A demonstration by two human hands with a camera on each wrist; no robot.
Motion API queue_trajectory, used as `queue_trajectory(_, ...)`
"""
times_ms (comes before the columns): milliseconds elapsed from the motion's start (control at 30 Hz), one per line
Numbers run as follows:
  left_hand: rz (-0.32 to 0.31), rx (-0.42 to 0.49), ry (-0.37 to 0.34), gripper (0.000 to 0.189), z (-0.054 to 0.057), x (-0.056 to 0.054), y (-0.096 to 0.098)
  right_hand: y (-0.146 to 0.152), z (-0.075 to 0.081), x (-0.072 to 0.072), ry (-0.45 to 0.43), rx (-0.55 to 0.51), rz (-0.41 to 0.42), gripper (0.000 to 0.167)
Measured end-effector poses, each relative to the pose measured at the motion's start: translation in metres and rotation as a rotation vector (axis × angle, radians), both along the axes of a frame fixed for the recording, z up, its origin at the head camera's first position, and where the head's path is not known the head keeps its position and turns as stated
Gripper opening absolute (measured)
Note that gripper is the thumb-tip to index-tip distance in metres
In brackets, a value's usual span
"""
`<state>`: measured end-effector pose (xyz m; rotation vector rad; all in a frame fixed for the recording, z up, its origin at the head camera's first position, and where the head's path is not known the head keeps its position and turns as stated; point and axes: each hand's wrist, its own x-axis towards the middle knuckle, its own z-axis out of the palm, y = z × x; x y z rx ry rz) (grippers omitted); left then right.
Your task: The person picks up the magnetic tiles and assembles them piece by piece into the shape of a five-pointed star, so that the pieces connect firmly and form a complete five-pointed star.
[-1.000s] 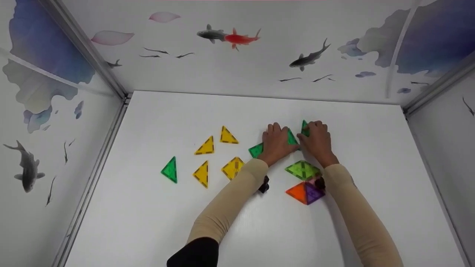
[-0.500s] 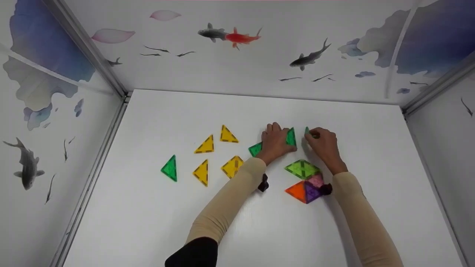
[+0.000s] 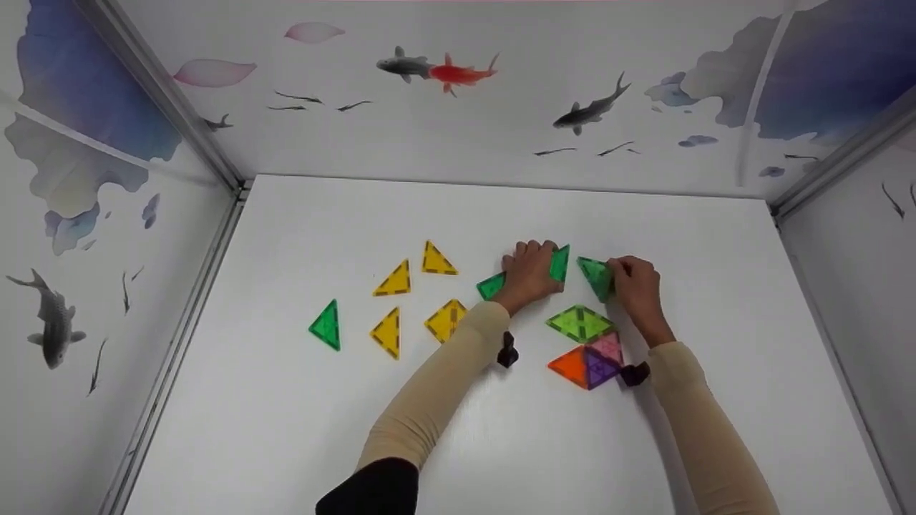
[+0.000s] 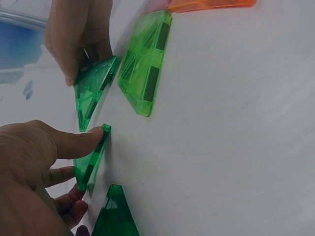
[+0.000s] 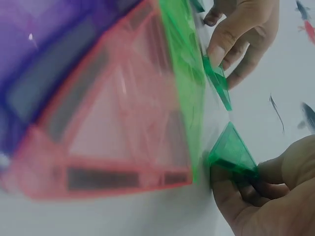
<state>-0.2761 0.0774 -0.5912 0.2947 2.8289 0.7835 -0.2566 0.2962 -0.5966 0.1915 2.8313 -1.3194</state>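
My left hand [image 3: 528, 275] pinches a green triangular magnetic tile [image 3: 560, 263] between thumb and fingers; the left wrist view shows the thumb at one corner of this tile [image 4: 88, 164]. To its right, my right hand [image 3: 640, 295] holds a second green triangular tile [image 3: 595, 275] by one side, a corner pointing at the first tile. A small gap separates the two tiles. Another green tile [image 3: 491, 286] lies on the table, partly covered by my left hand. Just in front of the hands, two light green tiles [image 3: 580, 324] lie joined as a diamond.
Orange [image 3: 570, 366], purple [image 3: 600, 368] and pink [image 3: 608, 346] tiles adjoin the light green diamond. Several yellow tiles [image 3: 387, 333] lie left of the left arm, with a lone green tile [image 3: 326, 326] farther left. White printed walls [image 3: 458, 143] border the white table [image 3: 286, 429].
My right hand has drawn back toward the right with its green tile, which turned edge-on and now shows its face. My left hand stays nearly in place; its tile tilts slightly differently.
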Motion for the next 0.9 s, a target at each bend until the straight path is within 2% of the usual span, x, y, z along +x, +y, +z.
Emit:
queue_trajectory(233, 0.009, 0.171, 0.026, 0.063, -0.01, 0.001, -0.01, -0.007, 0.0, 0.009, -0.08, -0.201, 0.026, 0.037)
queue_trajectory(333, 0.044, 0.354, 0.028, 0.052, -0.017, 0.0, -0.015, -0.01, -0.001, 0.013, -0.077, -0.254, 0.025, 0.034)
queue_trajectory(433, 0.072, 0.549, -0.004, 0.049, -0.016, 0.003, -0.021, -0.014, -0.002, 0.016, -0.058, -0.318, 0.005, 0.033)
queue_trajectory(500, 0.081, 0.634, -0.033, 0.048, -0.012, 0.007, -0.025, -0.018, -0.001, 0.018, -0.055, -0.36, -0.011, 0.033)
queue_trajectory(700, 0.102, 0.728, -0.089, 0.047, -0.002, 0.016, -0.026, -0.029, 0.006, 0.023, -0.052, -0.442, -0.042, 0.034)
queue_trajectory(800, 0.111, 0.769, -0.11, 0.046, -0.001, 0.018, -0.025, -0.032, 0.009, 0.023, -0.047, -0.453, -0.039, 0.036)
queue_trajectory(900, 0.114, 0.767, -0.116, 0.046, -0.002, 0.018, -0.023, -0.034, 0.012, 0.022, -0.038, -0.468, -0.042, 0.036)
